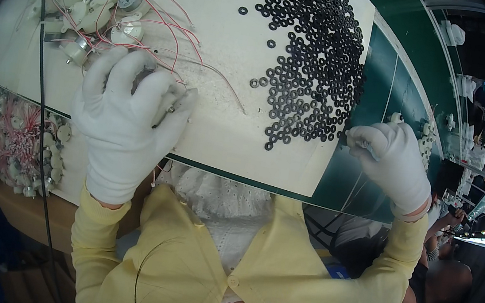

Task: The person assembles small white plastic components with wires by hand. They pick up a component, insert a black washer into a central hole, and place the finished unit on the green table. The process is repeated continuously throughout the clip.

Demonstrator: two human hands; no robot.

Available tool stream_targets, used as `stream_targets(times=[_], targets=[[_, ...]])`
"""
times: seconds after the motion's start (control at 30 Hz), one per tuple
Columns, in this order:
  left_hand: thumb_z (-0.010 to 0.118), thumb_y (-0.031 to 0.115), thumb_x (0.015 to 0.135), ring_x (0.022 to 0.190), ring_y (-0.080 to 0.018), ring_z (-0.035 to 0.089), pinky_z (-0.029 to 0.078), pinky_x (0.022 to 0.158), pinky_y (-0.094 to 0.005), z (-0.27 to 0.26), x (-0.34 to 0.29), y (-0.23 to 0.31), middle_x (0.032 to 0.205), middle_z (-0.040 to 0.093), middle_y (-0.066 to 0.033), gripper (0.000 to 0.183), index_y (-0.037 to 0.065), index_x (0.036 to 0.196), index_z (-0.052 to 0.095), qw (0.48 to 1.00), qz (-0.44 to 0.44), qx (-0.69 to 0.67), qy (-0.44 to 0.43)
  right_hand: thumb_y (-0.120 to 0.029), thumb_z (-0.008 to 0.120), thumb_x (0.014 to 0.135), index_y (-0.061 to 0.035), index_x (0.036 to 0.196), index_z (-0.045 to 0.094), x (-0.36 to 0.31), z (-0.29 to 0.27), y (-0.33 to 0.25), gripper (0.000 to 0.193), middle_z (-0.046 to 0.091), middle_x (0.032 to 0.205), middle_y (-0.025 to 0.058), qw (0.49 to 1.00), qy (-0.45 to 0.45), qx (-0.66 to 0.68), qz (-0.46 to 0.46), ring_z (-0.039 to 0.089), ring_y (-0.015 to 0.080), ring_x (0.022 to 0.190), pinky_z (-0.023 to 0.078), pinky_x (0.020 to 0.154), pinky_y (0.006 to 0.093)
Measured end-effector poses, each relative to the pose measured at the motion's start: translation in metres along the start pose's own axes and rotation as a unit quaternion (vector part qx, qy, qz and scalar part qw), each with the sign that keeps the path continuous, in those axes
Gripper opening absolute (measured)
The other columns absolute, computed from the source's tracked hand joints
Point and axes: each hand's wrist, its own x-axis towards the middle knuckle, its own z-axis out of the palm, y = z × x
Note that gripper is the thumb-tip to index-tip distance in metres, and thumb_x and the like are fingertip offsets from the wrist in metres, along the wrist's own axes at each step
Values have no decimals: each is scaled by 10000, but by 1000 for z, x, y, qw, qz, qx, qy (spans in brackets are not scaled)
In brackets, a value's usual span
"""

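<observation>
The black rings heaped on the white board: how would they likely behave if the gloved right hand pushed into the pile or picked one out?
The black rings look small, thin and flat, so probably light, sliding and scattering when pushed; strays already lie apart. Lying flat, they seem unlikely to roll. Pinching one with the gloved right hand may be fiddly.

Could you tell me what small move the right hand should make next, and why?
Probably carry a black rubber ring across to the small motor under the white-gloved left hand: the white-gloved right hand pinches at the ring pile's edge, and the left grips the motor.

A box of wired motors (pixel 23 145) sits beside a green conveyor (pixel 384 66).
</observation>
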Motion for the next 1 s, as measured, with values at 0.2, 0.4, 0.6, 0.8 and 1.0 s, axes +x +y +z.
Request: stream_targets(times=[0.2,0.4,0.6,0.8,1.0], targets=[[868,132,732,1106,-306,600,512,847,-431,0,1,0,1092,635,-34,303,160,950,660,1000,0,-5,-5,-159,820,769,-142,998,684,2,-6,-4,268,721,807,-22,1000,-15,-24,-6,684,227,741,486,754,399],[878,188,715,1116,-309,585,528,831,-430,3,0,-2,1076,627,-33,309,181,944,670,1000,9,6,11,-122,828,776,-122,1016,697,-4,3,-1,274,740,820,-13,999,13,38,14,706,219,737,512,755,363],[875,145,737,1105,-316,605,520,863,-439,2,1,1,1066,638,-34,302,165,949,662,1000,6,-6,13,-71,841,743,-127,1059,711,-34,48,6,347,714,805,-18,879,110,374,276,689,196,711,502,688,336],[887,166,726,1080,-318,630,525,849,-435,-2,3,2,993,644,-30,327,184,998,705,999,33,15,16,6,780,723,-188,1079,653,-55,56,-12,425,681,1033,30,968,227,-83,64,661,221,931,483,815,366],[868,134,720,1073,-316,632,514,884,-445,-12,9,-1,888,614,-24,415,175,1113,741,997,79,14,-2,-40,761,680,-162,976,616,-104,50,-29,351,649,1138,47,986,141,-28,89,628,278,988,454,876,429]])
